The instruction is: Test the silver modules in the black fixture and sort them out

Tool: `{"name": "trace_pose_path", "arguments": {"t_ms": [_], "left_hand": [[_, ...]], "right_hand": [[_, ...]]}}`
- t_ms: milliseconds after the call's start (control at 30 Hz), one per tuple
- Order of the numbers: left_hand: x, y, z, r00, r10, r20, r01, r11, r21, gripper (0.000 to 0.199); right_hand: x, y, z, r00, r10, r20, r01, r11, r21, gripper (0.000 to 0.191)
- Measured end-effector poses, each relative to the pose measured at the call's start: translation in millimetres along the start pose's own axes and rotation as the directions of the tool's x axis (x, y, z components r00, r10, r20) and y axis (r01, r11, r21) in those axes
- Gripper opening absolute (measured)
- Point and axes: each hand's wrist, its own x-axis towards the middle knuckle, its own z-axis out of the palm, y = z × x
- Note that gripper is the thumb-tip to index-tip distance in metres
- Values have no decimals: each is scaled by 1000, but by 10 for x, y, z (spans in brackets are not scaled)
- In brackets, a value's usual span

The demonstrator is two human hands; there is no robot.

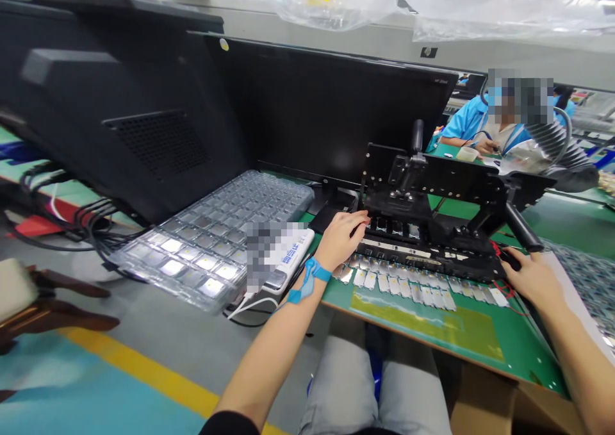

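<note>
Your curled left hand (339, 239) steadies the black clamping fixture (423, 195) at 12 o'clock; your right hand (533, 278) sits at 3 o'clock, grip unclear.

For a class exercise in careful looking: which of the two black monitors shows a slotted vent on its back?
The monitor farther left, with a vent grille; the other monitor, behind the black fixture, looks plain.

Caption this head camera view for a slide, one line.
Left hand and right hand at a black fixture.
</note>
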Motion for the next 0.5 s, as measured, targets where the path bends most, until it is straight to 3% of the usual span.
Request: {"name": "trace_pose_path", "arguments": {"t_ms": [500], "left_hand": [[-7, 7, -9, 1000, 15, -9, -15, 1000, 21, 29]], "right_hand": [[-57, -19, 63, 992, 7, -128, 1, 998, 64, 61]]}}
